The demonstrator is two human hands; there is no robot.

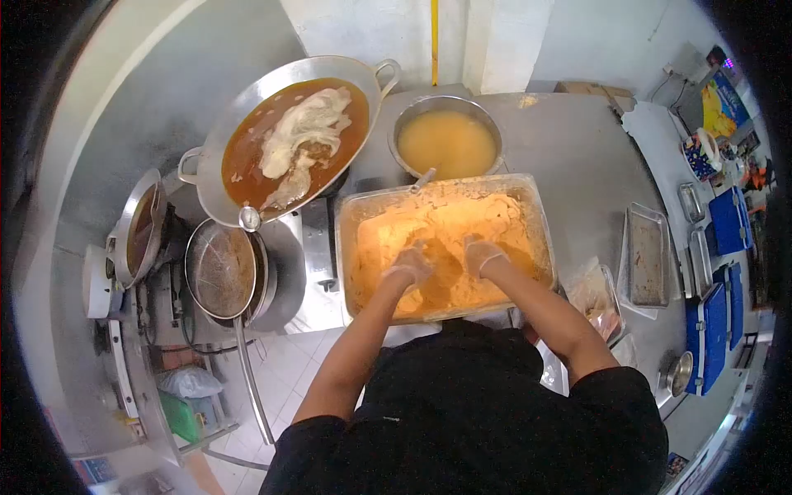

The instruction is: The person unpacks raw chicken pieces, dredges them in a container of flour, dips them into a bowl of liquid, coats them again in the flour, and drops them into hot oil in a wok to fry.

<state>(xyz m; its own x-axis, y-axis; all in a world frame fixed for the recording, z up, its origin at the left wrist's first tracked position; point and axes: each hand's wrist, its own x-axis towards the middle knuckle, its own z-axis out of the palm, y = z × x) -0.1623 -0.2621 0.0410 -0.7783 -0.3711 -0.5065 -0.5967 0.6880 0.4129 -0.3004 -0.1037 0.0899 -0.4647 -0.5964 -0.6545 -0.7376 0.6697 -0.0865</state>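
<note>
A large rectangular tray (544,239) holds a bed of orange-tinted flour (384,235), heaped and uneven with darker hollows in the middle. Both my hands wear clear, thin gloves and are down in this flour. My left hand (410,264) is left of the centre, and my right hand (483,256) is a short way to its right, apart from it. Flour coats and partly hides the fingers, so I cannot make out their grip or anything in them.
Behind the tray stands a metal bowl of cloudy yellow liquid (445,140). At the left, a wide wok (210,194) holds brown oil with a pale foamy mass. A long-handled strainer (221,272) rests below it. Bagged raw meat (601,309) and a shallow tray (648,256) lie right.
</note>
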